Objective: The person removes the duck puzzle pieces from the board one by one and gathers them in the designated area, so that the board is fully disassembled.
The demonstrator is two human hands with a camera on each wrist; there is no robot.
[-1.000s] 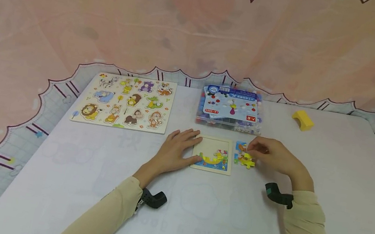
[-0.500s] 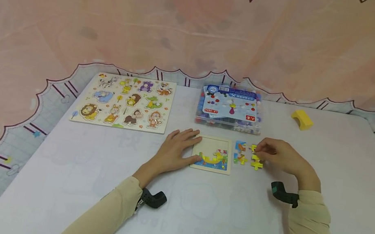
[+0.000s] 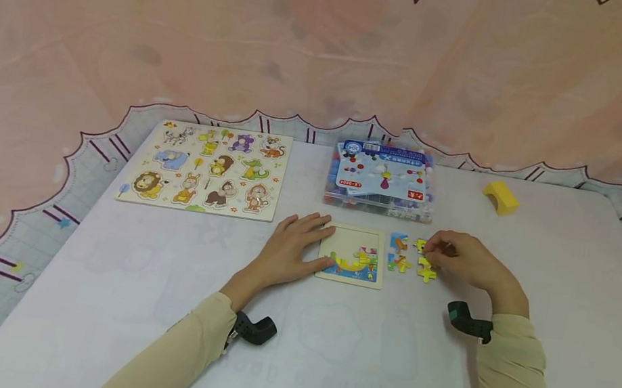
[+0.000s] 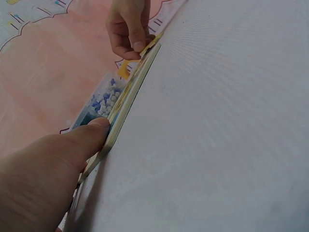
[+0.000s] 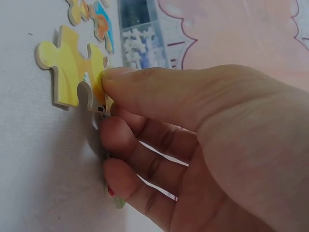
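Two hands above one white surface (image 3: 346, 351). At the centre of the head view, one left hand (image 3: 296, 246), fingers spread apart, resting on the left side of one square wooden puzzle frame (image 3: 346, 240), with the thumb over its rim. Within that frame, joined pieces (image 3: 359, 272) in yellow and blue along the bottom and partway up the right side; pale bare backing across the upper left.

Right of centre, one right hand (image 3: 463, 261), thumb and forefinger clamped on one yellow puzzle piece (image 5: 67, 72), the other fingers curled in behind. The same piece at the upper left of the right wrist view, with a shadow on the surface below. Just right of the frame, two loose pieces (image 3: 397, 262) with blue and orange print, one above the other; beside the fingers, yellow ones, probably two counting the pinched one, though partly covered.

At the left of the head view, one animal board (image 3: 206, 169) with eleven animals in three rows: four, three and four. At upper centre, one clear plastic case (image 3: 376, 208) under one printed card (image 3: 385, 173). At upper right, one yellow arch block (image 3: 504, 199). Along the bottom edge, two beige sleeves (image 3: 513, 386), and at the wrists, two black cameras (image 3: 255, 330).
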